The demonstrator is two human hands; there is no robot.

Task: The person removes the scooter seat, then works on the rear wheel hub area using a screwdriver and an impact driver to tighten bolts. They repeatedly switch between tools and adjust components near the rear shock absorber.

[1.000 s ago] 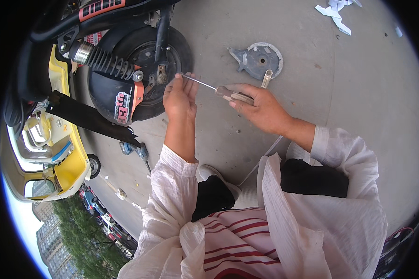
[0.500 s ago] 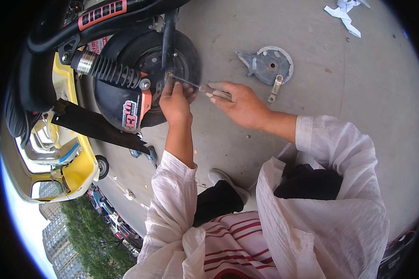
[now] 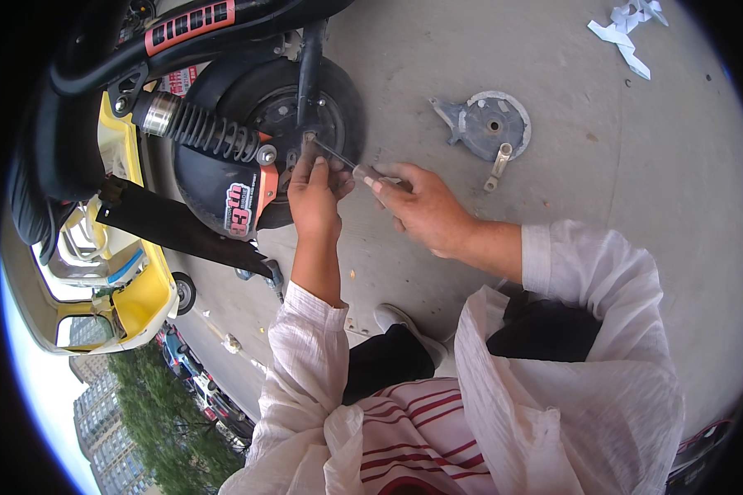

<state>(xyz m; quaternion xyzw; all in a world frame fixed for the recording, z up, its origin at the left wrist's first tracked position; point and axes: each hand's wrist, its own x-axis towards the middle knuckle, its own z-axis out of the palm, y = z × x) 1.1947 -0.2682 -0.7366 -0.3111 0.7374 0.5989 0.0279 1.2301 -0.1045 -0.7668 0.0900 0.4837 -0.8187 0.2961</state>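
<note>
My right hand [image 3: 429, 210] is closed round the handle of a screwdriver [image 3: 336, 154]. Its thin metal shaft slants up and left to the hub of a scooter's wheel [image 3: 343, 99], where a black frame tube [image 3: 309, 78] meets the axle. Close by, my left hand [image 3: 314, 202] reaches up with its fingers bent together beside the screwdriver's tip. What those fingers pinch, if anything, is hidden. A black mudguard [image 3: 215, 186] and a coil-spring shock absorber [image 3: 215, 132] lie to the left of the hub.
A round grey brake plate with a lever arm [image 3: 491, 124] lies on the ground at right. White crumpled paper [image 3: 619, 37] is farther off. A blue-grey tool [image 3: 274, 276] rests beyond the scooter's black flap [image 3: 182, 231]. At far left stands a yellow vehicle [image 3: 136, 305].
The view has shifted slightly. My right hand has turned and dropped a little, tilting the screwdriver more steeply and covering more of its handle. My left hand stays at the hub.
</note>
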